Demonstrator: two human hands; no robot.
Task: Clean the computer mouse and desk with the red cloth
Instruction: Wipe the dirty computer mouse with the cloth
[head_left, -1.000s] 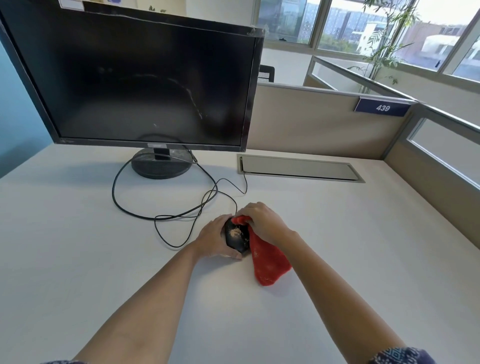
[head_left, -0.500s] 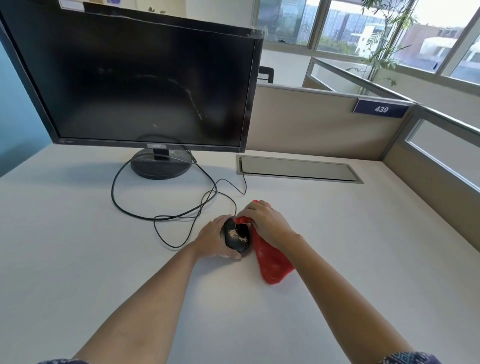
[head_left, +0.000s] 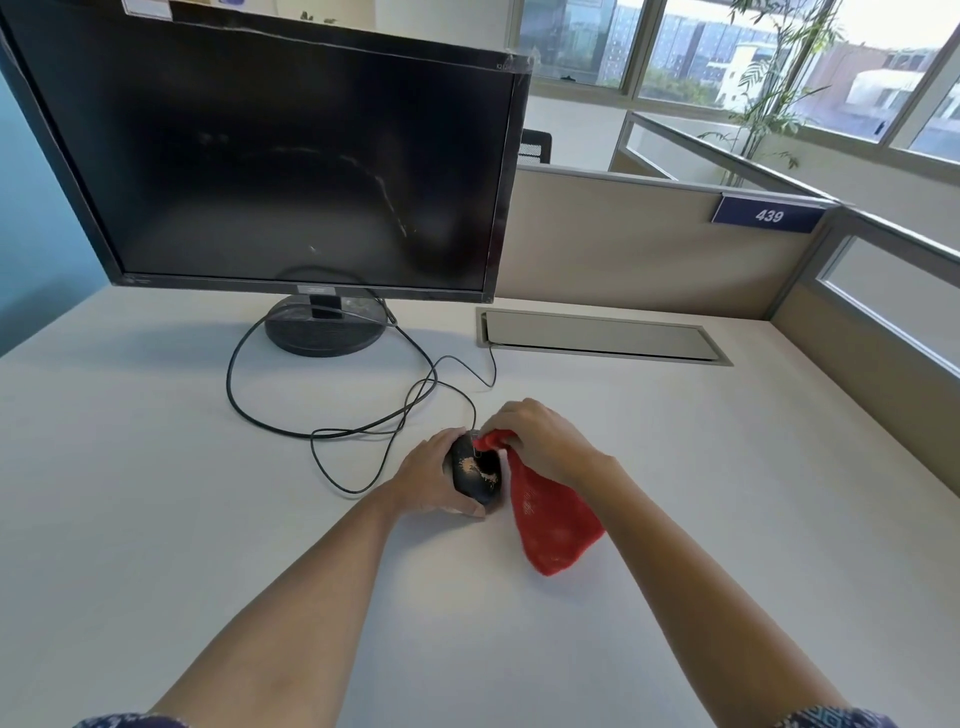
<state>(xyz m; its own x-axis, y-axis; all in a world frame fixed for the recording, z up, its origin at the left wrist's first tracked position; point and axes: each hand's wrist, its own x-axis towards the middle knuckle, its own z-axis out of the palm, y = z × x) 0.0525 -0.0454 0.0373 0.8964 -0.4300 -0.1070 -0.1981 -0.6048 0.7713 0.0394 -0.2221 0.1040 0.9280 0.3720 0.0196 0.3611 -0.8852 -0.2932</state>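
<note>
Centrally, the black mouse (head_left: 475, 474) sits on the white desk (head_left: 156, 493), flecked with pale dust — its left side hidden by the left hand (head_left: 426, 480) gripping it. The right hand (head_left: 540, 441) pinches the red cloth (head_left: 553, 525) against the mouse's front; the fingertips are hidden. A cable (head_left: 332, 434) loops toward the monitor (head_left: 291, 156).

1 mouse (head_left: 475, 475), 1 red cloth (head_left: 553, 525), 1 monitor (head_left: 306, 166), 2 hands, 1 desk (head_left: 727, 467)

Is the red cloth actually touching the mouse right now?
Touching. The head view shows the red cloth, bunched under the right hand, pressed against the mouse top.
</note>
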